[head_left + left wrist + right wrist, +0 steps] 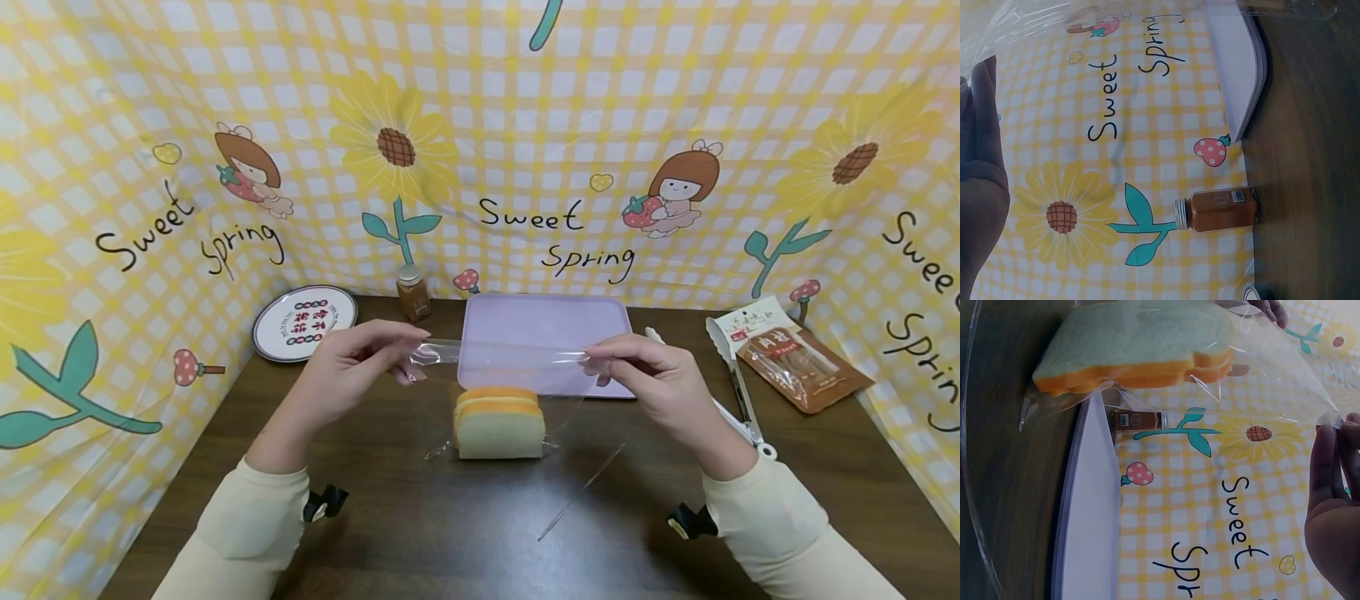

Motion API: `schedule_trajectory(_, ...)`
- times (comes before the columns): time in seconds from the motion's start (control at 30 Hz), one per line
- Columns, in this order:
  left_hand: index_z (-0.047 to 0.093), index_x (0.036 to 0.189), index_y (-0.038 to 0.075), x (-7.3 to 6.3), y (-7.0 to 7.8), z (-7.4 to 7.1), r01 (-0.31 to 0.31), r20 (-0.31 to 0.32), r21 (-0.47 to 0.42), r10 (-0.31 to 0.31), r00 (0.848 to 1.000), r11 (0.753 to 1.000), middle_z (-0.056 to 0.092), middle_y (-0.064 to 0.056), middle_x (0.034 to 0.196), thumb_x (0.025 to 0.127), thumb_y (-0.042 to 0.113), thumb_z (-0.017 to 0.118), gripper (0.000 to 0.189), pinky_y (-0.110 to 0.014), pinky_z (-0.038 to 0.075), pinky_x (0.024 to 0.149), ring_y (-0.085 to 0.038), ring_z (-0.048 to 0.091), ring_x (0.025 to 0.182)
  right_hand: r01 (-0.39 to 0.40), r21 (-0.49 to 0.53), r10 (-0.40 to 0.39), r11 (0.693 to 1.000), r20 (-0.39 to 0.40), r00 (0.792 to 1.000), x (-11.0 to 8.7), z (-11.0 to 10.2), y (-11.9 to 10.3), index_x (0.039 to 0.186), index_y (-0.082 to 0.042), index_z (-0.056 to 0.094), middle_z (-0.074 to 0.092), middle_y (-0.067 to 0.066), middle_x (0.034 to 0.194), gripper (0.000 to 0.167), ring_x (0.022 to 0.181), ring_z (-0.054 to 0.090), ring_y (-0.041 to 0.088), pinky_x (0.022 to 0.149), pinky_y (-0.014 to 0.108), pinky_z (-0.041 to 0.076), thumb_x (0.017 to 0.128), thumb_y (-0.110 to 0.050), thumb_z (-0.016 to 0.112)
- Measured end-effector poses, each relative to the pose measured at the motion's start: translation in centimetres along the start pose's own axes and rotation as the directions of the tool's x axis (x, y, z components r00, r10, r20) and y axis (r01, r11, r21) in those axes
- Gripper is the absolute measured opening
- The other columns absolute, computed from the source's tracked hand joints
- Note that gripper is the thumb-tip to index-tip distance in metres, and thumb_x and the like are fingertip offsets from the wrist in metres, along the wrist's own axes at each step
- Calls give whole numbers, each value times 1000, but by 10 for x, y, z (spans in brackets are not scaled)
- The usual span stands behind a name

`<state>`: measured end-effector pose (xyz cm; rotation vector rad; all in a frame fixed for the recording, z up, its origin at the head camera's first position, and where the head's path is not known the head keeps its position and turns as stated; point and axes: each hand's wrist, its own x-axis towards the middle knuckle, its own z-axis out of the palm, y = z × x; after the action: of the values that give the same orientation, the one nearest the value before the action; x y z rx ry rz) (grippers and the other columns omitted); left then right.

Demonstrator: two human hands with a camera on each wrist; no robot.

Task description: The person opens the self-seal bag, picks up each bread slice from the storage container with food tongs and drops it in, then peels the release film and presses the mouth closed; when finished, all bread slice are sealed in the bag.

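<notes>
A clear plastic bag (502, 357) is stretched between both hands, its top edge pulled nearly level. The left hand (358, 350) pinches the bag's left corner between thumb and fingers. At the opposite corner the right hand (656, 371) pinches the film the same way. Slices of bread (500, 429) with orange crust sit upright at the bottom of the bag, low over the brown table. In the right wrist view the bread (1135, 347) shows through the film, with the right hand (1338, 481) at the bag's corner. The left hand (982, 162) shows at the edge of the left wrist view.
Behind the bag lies a purple tray (547, 321). A spice jar (412, 293) and a white plate (303, 323) stand at the back left. On the right are tongs (738, 387) and a brown food packet (798, 358). A thin clear strip (581, 492) lies in front.
</notes>
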<state>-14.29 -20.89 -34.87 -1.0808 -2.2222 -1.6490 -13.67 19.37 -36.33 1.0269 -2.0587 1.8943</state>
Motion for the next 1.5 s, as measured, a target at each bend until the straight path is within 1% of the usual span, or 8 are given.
schedule_trajectory(0.17,72,122,-8,0,1,0,-14,13,10,14,1000,1000,78,16,119,104,-14,55,26,-28,66,71,-11,77,81,39,51,-39,998,3,999,0,-1,1,108,6,77,79,-7,110,22,99,74,7,81,19,62,99,17,60)
schedule_trajectory(0.27,73,123,-8,0,0,1,-37,27,-12,37,999,999,77,14,123,104,-17,51,30,-27,66,71,-10,74,80,68,98,-67,993,-10,998,0,0,4,106,-5,79,78,-6,111,34,104,71,6,83,15,60,98,21,58)
schedule_trajectory(0.53,69,121,-10,1,-1,2,-65,76,-65,70,995,996,76,3,124,104,-19,46,31,-29,65,71,-14,76,85,68,123,-68,990,-4,998,-1,1,4,105,-4,78,77,-3,111,39,101,70,7,82,16,60,98,24,52)
schedule_trajectory(0.8,69,120,-5,-1,3,2,4,83,-22,-2,997,1000,75,10,120,104,-17,52,27,-29,66,72,-11,77,89,36,53,-37,998,17,999,-2,1,6,99,0,76,74,-1,103,35,86,69,9,73,20,61,96,24,50)
schedule_trajectory(1.03,73,117,-3,-1,8,2,56,40,30,-57,998,998,81,-12,98,103,-13,57,24,-26,66,72,-10,77,84,10,-63,-9,998,20,1000,0,2,-1,94,-1,77,73,6,98,39,79,68,12,68,24,61,97,20,44)
schedule_trajectory(1.13,74,117,-2,-1,10,1,53,24,40,-54,998,998,81,-12,101,104,-12,55,25,-25,65,73,-9,76,84,-18,-55,19,998,17,1000,1,4,-4,95,-1,75,73,5,97,32,80,68,11,71,23,61,100,17,50)
schedule_trajectory(1.3,76,112,1,0,14,5,49,-21,77,-47,999,996,79,-6,102,105,-6,59,19,-24,65,74,-10,74,84,-156,-77,153,985,-45,987,3,12,-10,96,1,70,71,-7,91,5,78,68,6,70,19,60,98,5,71)
schedule_trajectory(1.5,77,100,13,3,22,14,81,-86,152,-68,994,985,78,-1,98,98,4,77,10,-21,63,73,-9,73,86,-237,-151,224,960,-99,970,5,18,-17,96,1,69,68,-10,88,11,74,62,4,62,18,53,93,3,79)
